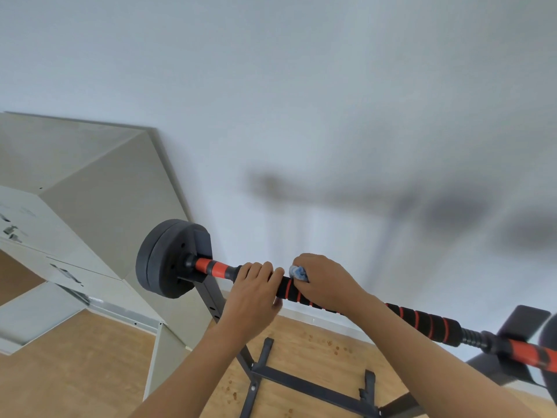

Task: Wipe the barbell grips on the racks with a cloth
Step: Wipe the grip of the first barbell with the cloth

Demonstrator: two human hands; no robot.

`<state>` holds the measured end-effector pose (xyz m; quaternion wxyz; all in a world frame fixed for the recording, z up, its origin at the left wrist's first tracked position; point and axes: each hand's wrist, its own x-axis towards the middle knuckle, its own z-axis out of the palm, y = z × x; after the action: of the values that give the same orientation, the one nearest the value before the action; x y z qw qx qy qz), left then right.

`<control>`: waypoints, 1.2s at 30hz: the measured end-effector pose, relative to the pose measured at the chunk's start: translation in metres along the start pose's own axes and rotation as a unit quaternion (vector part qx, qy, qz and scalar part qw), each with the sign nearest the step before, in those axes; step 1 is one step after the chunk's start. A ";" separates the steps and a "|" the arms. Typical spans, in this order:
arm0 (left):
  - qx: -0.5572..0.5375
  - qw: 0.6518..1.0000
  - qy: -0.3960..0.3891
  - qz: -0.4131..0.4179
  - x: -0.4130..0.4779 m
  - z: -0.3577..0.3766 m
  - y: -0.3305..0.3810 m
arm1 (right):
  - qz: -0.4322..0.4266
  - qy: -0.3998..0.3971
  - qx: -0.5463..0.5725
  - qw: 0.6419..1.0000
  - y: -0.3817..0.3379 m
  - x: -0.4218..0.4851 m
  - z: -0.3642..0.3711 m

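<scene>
The barbell is carried on the rack. Its foam grip is clasped by the curled fingers of the left hand; beside it, a cloth is pinched against the grip by the right hand. No writing can be read.

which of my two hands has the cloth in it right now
The right hand: a blue-white cloth is bunched under it against the foam grip. The left hand grips the bar bare.

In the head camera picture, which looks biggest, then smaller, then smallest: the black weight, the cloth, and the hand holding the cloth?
1. Weight: largest.
2. Right hand: smaller, though it sits nearer the camera, so its real size is unsure.
3. Cloth: smallest; mostly hidden inside the hand.
</scene>
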<state>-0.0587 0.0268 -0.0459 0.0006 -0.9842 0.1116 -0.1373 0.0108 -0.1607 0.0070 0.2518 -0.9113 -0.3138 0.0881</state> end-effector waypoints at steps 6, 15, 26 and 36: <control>0.039 0.999 -0.034 0.010 0.011 -0.003 -0.004 | -0.064 0.086 -0.059 0.993 -0.003 -0.012 0.015; 0.043 0.985 -0.166 -0.024 0.039 -0.025 -0.001 | -0.115 0.093 -0.089 0.985 0.000 -0.020 0.013; -0.019 0.998 -0.045 -0.037 0.028 -0.008 0.009 | -0.071 0.048 -0.034 0.996 0.000 -0.008 0.010; 0.025 0.980 -0.197 -0.021 0.051 -0.036 0.001 | -0.160 0.059 -0.104 0.980 0.002 -0.004 0.005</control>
<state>-0.0211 0.0161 0.0027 0.0443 -0.9937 0.0854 0.0570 0.0074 -0.1627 0.0015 0.1845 -0.8742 -0.4472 -0.0402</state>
